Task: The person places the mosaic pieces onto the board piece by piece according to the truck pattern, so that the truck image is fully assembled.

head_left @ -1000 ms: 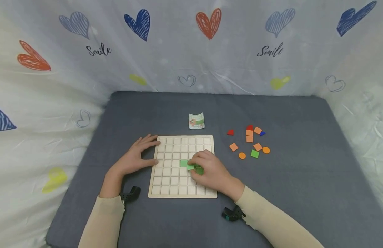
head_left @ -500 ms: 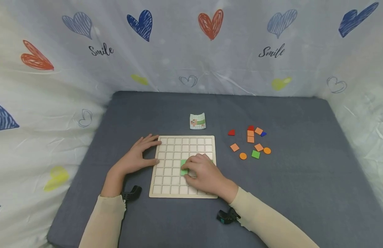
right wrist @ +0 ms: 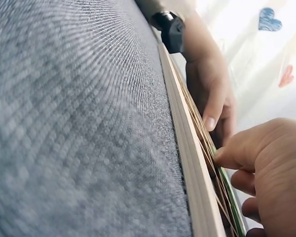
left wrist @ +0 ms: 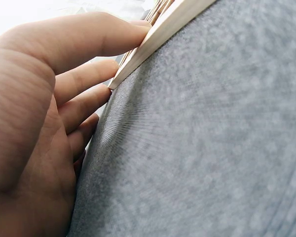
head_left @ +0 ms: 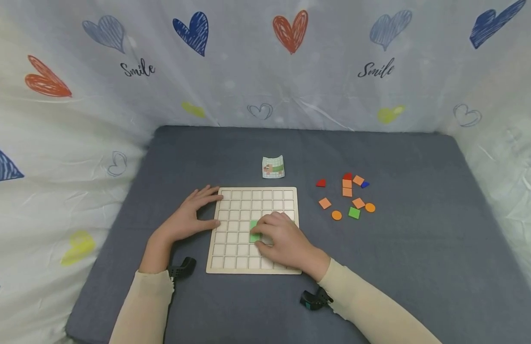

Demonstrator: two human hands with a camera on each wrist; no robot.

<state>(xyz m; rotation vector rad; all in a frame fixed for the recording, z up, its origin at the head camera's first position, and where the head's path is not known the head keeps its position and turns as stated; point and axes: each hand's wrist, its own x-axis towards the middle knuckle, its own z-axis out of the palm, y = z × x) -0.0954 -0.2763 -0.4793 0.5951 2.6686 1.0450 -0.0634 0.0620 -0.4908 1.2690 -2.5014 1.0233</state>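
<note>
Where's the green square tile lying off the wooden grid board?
In the head view, the green square tile lies right of the wooden grid board, just below an orange square tile.

The board [head_left: 231, 250] lies left of the table's [head_left: 416, 234] centre, with tiles [head_left: 254, 236] on its middle. Behind its far edge lies the card [head_left: 273, 166]; beyond its right edge, farther back, loose pieces [head_left: 347, 192].

"Smile" [head_left: 138, 69] (twice) on the backdrop [head_left: 325, 86]
</note>
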